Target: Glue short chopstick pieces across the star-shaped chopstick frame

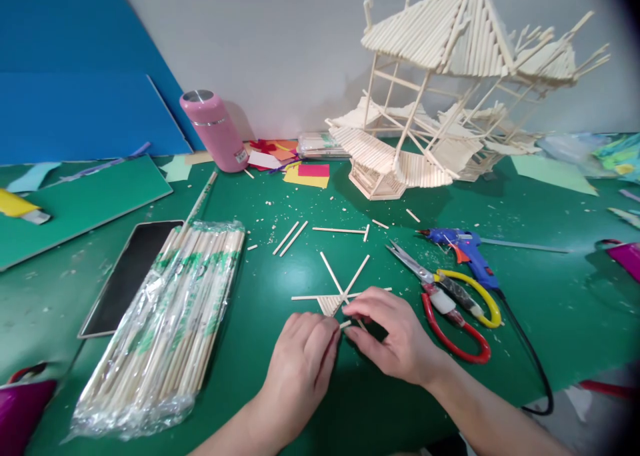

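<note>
A small star-shaped stick frame [345, 297] of thin wooden sticks lies on the green table, one wedge filled with short sticks laid side by side. My left hand [303, 359] is closed at its near side, fingertips pinching by the filled wedge and covering that part of the frame. My right hand [393, 336] is curled on the other side; its index finger touches the frame near the centre. Between the fingertips of both hands shows a short wooden stick [345, 324], with my right thumb against it. Exactly what the left fingertips grip is partly hidden.
Scissors [440, 296] and a blue glue gun [463, 246] with a cord lie right. A plastic-wrapped stick bundle [175, 309] overlaps a dark phone-like slab [133, 269] at left. Loose sticks [293, 238], a pink flask [215, 133] and a stick pavilion model [415, 109] stand beyond.
</note>
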The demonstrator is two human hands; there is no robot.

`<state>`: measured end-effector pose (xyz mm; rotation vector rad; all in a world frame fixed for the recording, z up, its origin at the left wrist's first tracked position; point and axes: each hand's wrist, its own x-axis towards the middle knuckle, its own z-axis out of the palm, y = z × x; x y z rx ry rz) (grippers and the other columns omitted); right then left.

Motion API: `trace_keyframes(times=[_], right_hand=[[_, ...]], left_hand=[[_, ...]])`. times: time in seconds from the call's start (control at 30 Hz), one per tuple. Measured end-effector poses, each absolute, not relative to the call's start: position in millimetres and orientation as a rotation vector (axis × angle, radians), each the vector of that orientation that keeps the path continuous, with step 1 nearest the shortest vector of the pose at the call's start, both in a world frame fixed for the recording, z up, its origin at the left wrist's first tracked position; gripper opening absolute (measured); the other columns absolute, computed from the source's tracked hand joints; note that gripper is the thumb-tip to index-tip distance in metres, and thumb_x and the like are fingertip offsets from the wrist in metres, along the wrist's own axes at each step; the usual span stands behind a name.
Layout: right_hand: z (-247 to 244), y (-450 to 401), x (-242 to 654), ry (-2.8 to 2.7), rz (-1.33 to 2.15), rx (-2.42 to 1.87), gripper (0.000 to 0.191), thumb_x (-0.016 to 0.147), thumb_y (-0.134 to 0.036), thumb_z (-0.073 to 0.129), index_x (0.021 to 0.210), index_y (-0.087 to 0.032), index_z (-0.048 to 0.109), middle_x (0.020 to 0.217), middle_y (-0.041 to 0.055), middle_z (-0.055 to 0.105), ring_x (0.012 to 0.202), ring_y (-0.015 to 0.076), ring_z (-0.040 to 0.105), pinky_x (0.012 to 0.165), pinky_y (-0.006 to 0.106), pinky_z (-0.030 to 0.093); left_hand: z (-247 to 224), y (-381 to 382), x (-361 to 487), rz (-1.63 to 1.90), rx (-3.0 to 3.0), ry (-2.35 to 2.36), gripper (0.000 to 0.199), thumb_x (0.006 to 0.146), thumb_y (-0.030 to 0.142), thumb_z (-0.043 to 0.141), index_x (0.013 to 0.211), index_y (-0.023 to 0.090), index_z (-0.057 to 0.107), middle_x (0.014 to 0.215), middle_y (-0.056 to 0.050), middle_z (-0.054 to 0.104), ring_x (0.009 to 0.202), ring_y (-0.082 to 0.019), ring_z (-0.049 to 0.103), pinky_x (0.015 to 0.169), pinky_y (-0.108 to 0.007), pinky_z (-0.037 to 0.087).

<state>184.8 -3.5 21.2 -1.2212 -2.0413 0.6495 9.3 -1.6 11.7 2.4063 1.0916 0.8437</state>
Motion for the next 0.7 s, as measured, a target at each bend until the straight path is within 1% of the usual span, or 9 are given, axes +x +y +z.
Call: trace_keyframes(times=[0.13, 0.33, 0.7], right_hand=[[17.9, -2.9, 183.3, -2.061, 0.657, -1.166, 0.011, 0.084, -0.021, 0.048, 0.084, -0.020, 0.059, 0.079, 0.0020, 0.060, 0.074, 0.0128, 0.053, 0.067, 0.026, 0.042], [16.7, -4.2, 181.5, -2.068, 0.630, -1.145, 0.013, 0.085, -0.022, 0.046, 0.084, -0.020, 0.059, 0.078, 0.0023, 0.061, 0.073, 0.0127, 0.054, 0.067, 0.026, 0.044], [14.1, -4.6, 179.8, -2.032, 0.654, -1.133, 0.010, 0.083, -0.020, 0.049, 0.085, -0.020, 0.058, 0.080, 0.0025, 0.060, 0.074, 0.0130, 0.055, 0.067, 0.026, 0.044]], left_hand=[[12.0, -1.6, 9.4, 0.856, 2.401, 1.072, 0.009, 0.084, 0.011, 0.042, 0.085, 0.017, 0.049, 0.073, -0.003, 0.058, 0.064, -0.015, 0.051, 0.059, -0.028, 0.040], [11.1, -1.2, 8.8, 0.858, 2.432, 1.065, 0.012, 0.084, 0.012, 0.043, 0.090, 0.016, 0.052, 0.071, -0.003, 0.057, 0.061, -0.014, 0.049, 0.058, -0.028, 0.038], [8.7, 1.1, 7.2, 0.858, 2.466, 1.073, 0.013, 0.084, 0.012, 0.043, 0.089, 0.016, 0.054, 0.068, -0.003, 0.056, 0.061, -0.015, 0.049, 0.058, -0.028, 0.038]])
